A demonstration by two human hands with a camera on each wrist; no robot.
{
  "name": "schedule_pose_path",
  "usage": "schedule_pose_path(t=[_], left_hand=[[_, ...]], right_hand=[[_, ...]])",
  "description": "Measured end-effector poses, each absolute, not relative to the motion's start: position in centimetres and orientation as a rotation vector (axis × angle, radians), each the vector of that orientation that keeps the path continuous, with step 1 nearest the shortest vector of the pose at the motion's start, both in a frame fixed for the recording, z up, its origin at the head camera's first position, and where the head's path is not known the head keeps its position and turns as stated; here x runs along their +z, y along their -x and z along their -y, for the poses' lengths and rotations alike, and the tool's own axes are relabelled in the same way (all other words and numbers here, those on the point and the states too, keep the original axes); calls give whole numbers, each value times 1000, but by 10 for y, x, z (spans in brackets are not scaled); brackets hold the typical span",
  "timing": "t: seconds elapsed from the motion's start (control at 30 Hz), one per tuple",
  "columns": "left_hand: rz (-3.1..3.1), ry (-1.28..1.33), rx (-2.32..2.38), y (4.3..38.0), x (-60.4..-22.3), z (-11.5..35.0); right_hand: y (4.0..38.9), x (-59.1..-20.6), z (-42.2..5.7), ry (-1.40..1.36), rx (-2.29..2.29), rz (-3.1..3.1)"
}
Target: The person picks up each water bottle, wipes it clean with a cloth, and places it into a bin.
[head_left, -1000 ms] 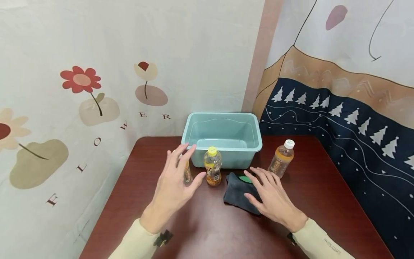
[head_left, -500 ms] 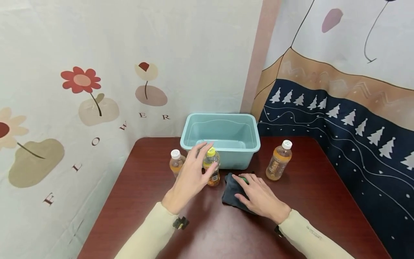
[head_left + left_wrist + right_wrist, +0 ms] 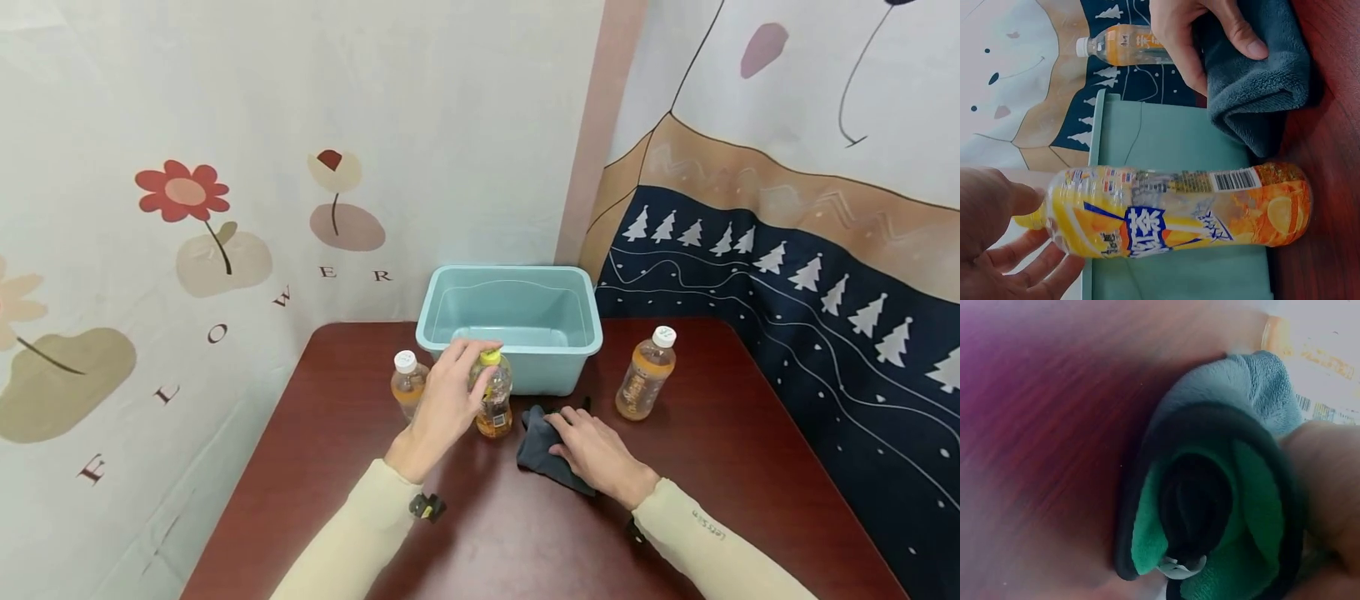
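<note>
My left hand (image 3: 442, 396) is at the top of an upright plastic bottle (image 3: 495, 408) with a yellow cap (image 3: 491, 357). In the left wrist view its thumb and fingers lie on either side of the bottle's neck, and an orange and yellow label (image 3: 1147, 225) faces the camera. My right hand (image 3: 596, 454) grips a dark grey towel (image 3: 536, 446) on the table, bunching it up. The right wrist view shows the towel's green side (image 3: 1147, 544) and black edging folded over into a loop.
A light blue plastic bin (image 3: 551, 367) stands behind the yellow-capped bottle at the table's back edge. White-capped bottles stand at either side, one (image 3: 408, 387) partly behind my left hand, another (image 3: 647, 375) right of the towel. Printed cloth hangings (image 3: 465, 125) surround the reddish-brown table (image 3: 337, 442).
My left hand has moved right, from in front of the left white-capped bottle to the yellow cap. My right hand has come down onto the towel and folded it, hiding its green part.
</note>
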State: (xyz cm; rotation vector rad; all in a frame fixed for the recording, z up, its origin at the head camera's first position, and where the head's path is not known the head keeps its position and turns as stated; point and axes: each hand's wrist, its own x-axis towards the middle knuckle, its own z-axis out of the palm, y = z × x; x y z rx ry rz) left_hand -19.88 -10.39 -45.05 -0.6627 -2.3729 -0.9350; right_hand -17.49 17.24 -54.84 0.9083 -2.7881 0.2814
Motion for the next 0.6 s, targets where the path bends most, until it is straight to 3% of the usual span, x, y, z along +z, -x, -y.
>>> schedule_pose_path(t=[0.6], left_hand=[[2387,886,-1062,201,-445,122]], right_hand=[[180,-513,-185,-657,1093,2512]])
